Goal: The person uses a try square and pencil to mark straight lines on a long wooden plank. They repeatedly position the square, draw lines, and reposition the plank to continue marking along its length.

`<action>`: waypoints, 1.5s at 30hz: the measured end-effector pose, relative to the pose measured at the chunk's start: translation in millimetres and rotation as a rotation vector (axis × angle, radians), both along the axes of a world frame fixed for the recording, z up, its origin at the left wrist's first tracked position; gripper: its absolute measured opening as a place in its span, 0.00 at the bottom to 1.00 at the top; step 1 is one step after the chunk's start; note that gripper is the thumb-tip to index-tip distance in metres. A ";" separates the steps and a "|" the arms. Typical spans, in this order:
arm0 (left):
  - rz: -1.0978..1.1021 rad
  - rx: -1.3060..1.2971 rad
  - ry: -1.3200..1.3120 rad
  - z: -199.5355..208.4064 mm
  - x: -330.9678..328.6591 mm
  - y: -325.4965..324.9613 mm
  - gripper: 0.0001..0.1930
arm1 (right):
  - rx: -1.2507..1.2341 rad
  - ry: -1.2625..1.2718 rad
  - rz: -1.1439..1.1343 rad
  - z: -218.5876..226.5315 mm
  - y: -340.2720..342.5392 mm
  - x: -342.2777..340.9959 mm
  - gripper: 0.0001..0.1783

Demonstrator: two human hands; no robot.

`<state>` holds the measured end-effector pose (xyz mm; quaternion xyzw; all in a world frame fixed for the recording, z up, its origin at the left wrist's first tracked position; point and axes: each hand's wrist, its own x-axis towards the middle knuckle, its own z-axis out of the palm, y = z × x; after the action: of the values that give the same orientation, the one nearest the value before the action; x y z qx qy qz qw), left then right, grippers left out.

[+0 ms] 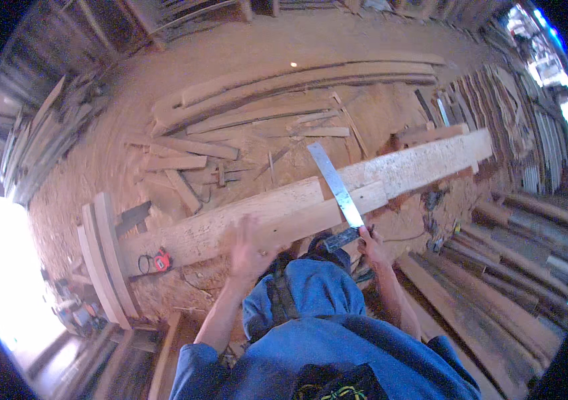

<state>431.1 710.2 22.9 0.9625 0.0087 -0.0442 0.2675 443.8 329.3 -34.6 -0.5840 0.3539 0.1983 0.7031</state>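
My right hand point(375, 248) grips a try square with a dark stock and a wide shiny metal blade point(337, 183). The blade points away from me across a long pale beam point(417, 163). A shorter board point(304, 223) lies along the near side of that beam, partly beneath the blade. Over the beam's left part is my left hand point(247, 252), blurred, fingers stretched out and holding nothing; whether it touches the wood I cannot tell. Further left, a red tape measure point(161, 260) rests on the beam's near edge.
Curved-looking boards point(107, 260) stand crosswise at the beam's left end. Offcuts point(176, 162) and long timbers point(310, 83) lie on the sawdust-covered ground beyond. Stacked planks point(490, 300) fill the near right, with more wood piled point(44, 140) at the far left.
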 end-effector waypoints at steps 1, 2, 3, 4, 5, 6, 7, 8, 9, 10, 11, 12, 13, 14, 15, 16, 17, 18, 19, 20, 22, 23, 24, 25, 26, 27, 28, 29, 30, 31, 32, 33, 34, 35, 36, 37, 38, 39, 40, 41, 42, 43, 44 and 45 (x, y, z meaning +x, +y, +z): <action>-0.103 0.003 0.087 6.8 16.0 -26.4 0.55 | -0.056 0.023 -0.018 -4.7 3.9 0.7 0.14; -0.231 0.011 0.116 11.5 28.8 -49.7 0.56 | 0.015 -0.026 -0.064 -8.8 8.3 -1.2 0.14; -0.311 0.016 0.120 14.7 40.4 -70.5 0.56 | 0.017 -0.018 -0.130 -11.8 11.4 -2.1 0.14; -0.395 0.026 0.138 17.3 49.6 -89.7 0.57 | 0.057 -0.052 -0.172 -13.2 12.2 -3.2 0.14; -0.479 0.046 0.175 17.4 56.2 -108.3 0.57 | 0.019 -0.021 -0.184 -13.8 11.7 -4.6 0.14; -0.520 0.048 0.170 15.5 62.0 -126.2 0.58 | 0.023 -0.032 -0.161 -13.8 9.8 -5.0 0.14; -0.557 0.063 0.184 12.2 66.9 -141.0 0.59 | 0.037 -0.035 -0.137 -14.0 7.6 -4.9 0.15; -0.590 0.092 0.196 8.2 71.6 -154.9 0.60 | -0.007 -0.056 -0.126 -14.2 4.3 -3.1 0.15; -0.602 0.115 0.179 1.7 75.9 -167.8 0.61 | -0.044 -0.070 -0.117 -15.5 1.2 -0.8 0.16; -0.615 0.147 0.159 -5.4 80.2 -180.0 0.62 | -0.092 -0.047 -0.106 -17.3 -1.0 2.5 0.16; -0.629 0.180 0.139 -13.0 84.2 -188.9 0.62 | -0.182 -0.148 -0.121 -20.4 -2.1 6.0 0.17; -0.621 0.171 0.093 -20.7 89.6 -196.1 0.62 | -0.285 -0.209 -0.134 -23.6 -2.3 9.5 0.18; -0.613 0.160 0.047 -28.8 94.9 -202.9 0.62 | -0.417 -0.210 -0.126 -27.4 -0.6 12.3 0.19; -0.607 0.165 0.024 -35.5 97.4 -207.0 0.61 | -0.303 -0.252 -0.228 -30.5 2.2 12.5 0.20; -0.631 0.152 -0.003 -40.4 98.2 -207.9 0.61 | -0.215 -0.239 -0.309 -32.7 7.5 10.0 0.20; -0.655 0.157 -0.006 -45.4 101.0 -208.9 0.61 | -0.128 -0.242 -0.384 -35.3 12.9 9.1 0.21; -0.672 0.180 0.008 -49.3 102.9 -209.4 0.61 | -0.163 -0.207 -0.387 -36.7 19.9 6.5 0.20; -0.687 0.146 0.004 -52.3 103.8 -209.3 0.61 | -0.197 -0.185 -0.385 -37.1 29.1 2.7 0.20; -0.697 0.128 0.018 -54.0 104.3 -208.8 0.61 | -0.234 -0.150 -0.378 -37.5 37.3 0.3 0.19; -0.695 0.138 0.068 -55.5 104.2 -208.4 0.61 | -0.193 -0.182 -0.400 -39.3 45.0 -0.2 0.19; -0.699 0.161 0.002 -57.3 103.7 -208.2 0.61 | -0.120 -0.228 -0.422 -42.4 58.1 -0.7 0.19; -0.680 0.214 0.030 -57.6 103.1 -208.2 0.61 | -0.076 -0.192 -0.412 -42.9 63.1 -1.2 0.19; -0.690 0.193 -0.026 -58.0 102.8 -208.3 0.61 | -0.104 -0.203 -0.413 -44.0 64.7 -1.3 0.14; -0.687 0.198 -0.037 -58.4 102.8 -208.4 0.60 | -0.085 -0.266 -0.427 -44.1 66.1 -1.6 0.14; -0.688 0.192 -0.082 -59.0 102.9 -208.8 0.60 | -0.068 -0.285 -0.423 -44.3 65.7 -1.4 0.14; -0.698 0.194 -0.064 -59.3 103.0 -208.6 0.60 | -0.063 -0.296 -0.411 -43.9 65.2 -1.6 0.14; -0.708 0.185 -0.079 -60.3 103.4 -209.0 0.60 | -0.069 -0.329 -0.418 -43.8 64.0 -1.5 0.14; -0.716 0.176 -0.094 -60.7 104.1 -209.0 0.60 | -0.063 -0.319 -0.411 -43.3 63.1 -1.7 0.14; -0.726 0.176 -0.110 -61.4 104.6 -209.1 0.60 | -0.060 -0.302 -0.403 -43.3 62.5 -1.9 0.13; -0.735 0.176 -0.125 -61.6 105.2 -209.2 0.60 | -0.049 -0.300 -0.397 -43.5 62.1 -1.8 0.13; -0.740 0.166 -0.136 -61.9 105.7 -209.7 0.59 | -0.023 -0.299 -0.416 -44.4 62.0 -1.8 0.15; -0.750 0.187 -0.153 -61.8 106.3 -210.5 0.59 | 0.009 -0.313 -0.439 -45.8 62.2 -1.4 0.16; -0.757 0.198 -0.166 -61.5 106.8 -211.4 0.59 | 0.038 -0.327 -0.444 -47.6 62.2 -1.0 0.18; -0.762 0.209 -0.179 -60.9 107.1 -212.6 0.58 | 0.018 -0.290 -0.427 -49.8 62.0 -0.3 0.18; -0.767 0.224 -0.176 -60.3 108.1 -214.3 0.58 | -0.004 -0.256 -0.392 -52.1 61.5 1.3 0.18; -0.771 0.239 -0.175 -59.8 108.9 -216.3 0.58 | -0.030 -0.178 -0.345 -54.2 60.6 2.9 0.19; -0.770 0.250 -0.182 -59.7 110.3 -219.0 0.58 | 0.001 -0.245 -0.409 -55.3 59.9 4.8 0.17; -0.773 0.242 -0.178 -59.7 111.6 -221.8 0.58 | 0.029 -0.268 -0.463 -55.7 59.0 6.8 0.16; -0.773 0.232 -0.180 -60.0 112.8 -224.9 0.58 | 0.057 -0.261 -0.499 -55.4 57.7 9.3 0.14; -0.772 0.221 -0.181 -60.6 114.0 -228.1 0.58 | 0.017 -0.319 -0.546 -54.6 56.3 11.7 0.14; -0.779 0.225 -0.191 -61.2 115.3 -231.1 0.57 | -0.024 -0.347 -0.574 -53.2 54.5 14.0 0.15; -0.785 0.229 -0.199 -62.2 116.5 -234.3 0.57 | -0.072 -0.375 -0.603 -52.0 52.5 16.4 0.15; -0.788 0.223 -0.215 -63.0 117.9 -237.3 0.57 | -0.031 -0.389 -0.621 -50.4 50.8 17.7 0.15; -0.789 0.233 -0.224 -63.9 119.2 -240.6 0.57 | 0.004 -0.403 -0.642 -49.2 48.9 18.6 0.15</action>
<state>550.3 469.6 -41.0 0.9146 -0.3846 -0.0370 0.1190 462.4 378.2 -83.8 -0.4690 0.3731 -0.1504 0.7862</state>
